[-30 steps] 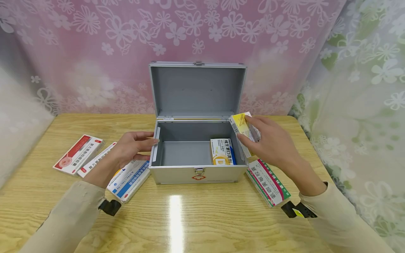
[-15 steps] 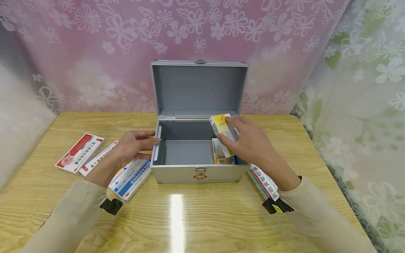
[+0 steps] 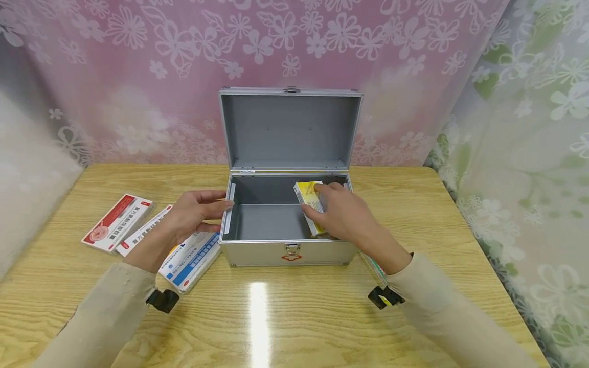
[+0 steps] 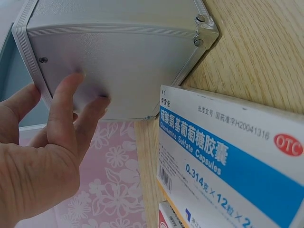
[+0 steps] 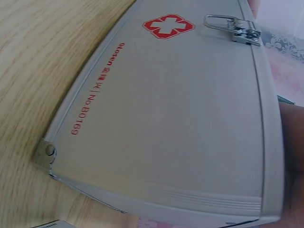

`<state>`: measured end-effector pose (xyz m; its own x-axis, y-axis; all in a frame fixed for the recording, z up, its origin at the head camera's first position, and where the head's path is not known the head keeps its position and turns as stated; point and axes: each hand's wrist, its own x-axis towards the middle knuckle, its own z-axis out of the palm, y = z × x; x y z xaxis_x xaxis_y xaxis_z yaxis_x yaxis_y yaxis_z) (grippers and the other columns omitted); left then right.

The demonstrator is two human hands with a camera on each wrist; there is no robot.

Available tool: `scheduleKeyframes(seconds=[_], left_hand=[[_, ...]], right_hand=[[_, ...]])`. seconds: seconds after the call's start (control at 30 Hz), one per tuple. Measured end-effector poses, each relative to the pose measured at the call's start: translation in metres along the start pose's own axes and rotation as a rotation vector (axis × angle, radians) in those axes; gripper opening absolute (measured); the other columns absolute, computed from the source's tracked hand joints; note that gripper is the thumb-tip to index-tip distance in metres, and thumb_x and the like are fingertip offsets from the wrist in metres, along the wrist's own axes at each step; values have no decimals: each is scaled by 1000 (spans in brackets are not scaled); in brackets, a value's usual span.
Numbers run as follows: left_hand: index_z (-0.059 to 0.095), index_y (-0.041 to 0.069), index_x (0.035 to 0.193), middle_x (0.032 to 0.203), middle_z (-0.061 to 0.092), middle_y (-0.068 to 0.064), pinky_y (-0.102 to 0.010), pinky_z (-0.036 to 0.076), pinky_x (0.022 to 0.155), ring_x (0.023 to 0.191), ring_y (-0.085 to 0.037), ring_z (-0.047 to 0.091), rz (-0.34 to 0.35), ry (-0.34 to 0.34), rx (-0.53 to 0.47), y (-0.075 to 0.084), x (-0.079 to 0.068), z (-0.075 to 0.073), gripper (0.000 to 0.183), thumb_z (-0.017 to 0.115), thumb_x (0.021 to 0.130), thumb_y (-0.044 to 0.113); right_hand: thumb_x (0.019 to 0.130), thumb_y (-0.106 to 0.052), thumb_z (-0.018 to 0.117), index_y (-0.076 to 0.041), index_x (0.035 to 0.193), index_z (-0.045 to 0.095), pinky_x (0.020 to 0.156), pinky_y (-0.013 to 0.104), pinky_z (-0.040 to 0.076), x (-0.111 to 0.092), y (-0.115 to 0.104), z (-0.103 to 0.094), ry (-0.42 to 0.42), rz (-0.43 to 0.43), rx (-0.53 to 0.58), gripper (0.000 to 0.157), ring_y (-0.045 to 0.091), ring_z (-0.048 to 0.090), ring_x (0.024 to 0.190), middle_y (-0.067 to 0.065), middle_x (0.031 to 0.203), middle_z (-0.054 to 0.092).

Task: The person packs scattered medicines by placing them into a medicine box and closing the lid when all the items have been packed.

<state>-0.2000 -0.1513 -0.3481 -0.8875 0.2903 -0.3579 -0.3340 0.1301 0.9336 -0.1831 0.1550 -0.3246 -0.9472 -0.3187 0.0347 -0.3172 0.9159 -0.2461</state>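
Observation:
A silver first-aid case [image 3: 257, 254] stands on the table with its lid [image 3: 290, 133] raised. My left hand [image 3: 190, 214] holds the case's left wall; in the left wrist view its fingertips press the outer side, and a thumb tip laps over the rim in the head view. My right hand [image 3: 342, 212] grips a yellow-and-white medicine box [image 3: 307, 197], tilted, inside the right part of the case. The hand hides the vitamin D box behind it. The right wrist view shows the case front with its red cross [image 5: 169, 26] and latch [image 5: 235, 29], the fingers out of sight.
Left of the case lie a red-and-white medicine box [image 3: 117, 223], a white one [image 3: 133, 243] partly under the left forearm, and a blue-and-white capsule box [image 3: 193, 260]. A green-edged box [image 3: 375, 268] is mostly hidden under the right forearm. A floral curtain hangs behind the table [image 3: 285, 317].
My right hand has carried the yellow-and-white box leftward from outside the right rim and down into the case, over the vitamin D box. The left hand has stayed at the left wall.

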Motion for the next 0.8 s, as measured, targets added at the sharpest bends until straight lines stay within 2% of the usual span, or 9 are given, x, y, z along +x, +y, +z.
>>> scheduleKeyframes(seconds=[0.27, 0.57, 0.8], left_hand=[[40, 3, 132, 121, 51, -19, -35, 51, 69, 98, -26, 58, -5, 9, 10, 0, 0, 0, 63, 67, 79, 24], [41, 2, 131, 121, 50, -20, -35, 51, 69, 101, -30, 55, 2, 0, 5, -1, -1, -1, 61, 67, 80, 24], [42, 4, 131, 123, 49, -19, -36, 51, 70, 103, -31, 54, -5, 5, 5, -1, 0, 0, 62, 68, 79, 25]], right_hand=[[86, -52, 45, -5, 124, 50, 79, 44, 45, 4, 1, 12, -3, 2, -49, 60, 28, 51, 100, 16, 114, 52], [86, -49, 44, -2, 112, 55, 60, 43, 47, 7, -2, 21, 22, 29, -141, 55, 29, 55, 72, 15, 91, 54], [86, -48, 46, 0, 112, 57, 54, 41, 48, 12, -4, 25, -19, 76, -231, 56, 32, 58, 68, 23, 98, 55]])
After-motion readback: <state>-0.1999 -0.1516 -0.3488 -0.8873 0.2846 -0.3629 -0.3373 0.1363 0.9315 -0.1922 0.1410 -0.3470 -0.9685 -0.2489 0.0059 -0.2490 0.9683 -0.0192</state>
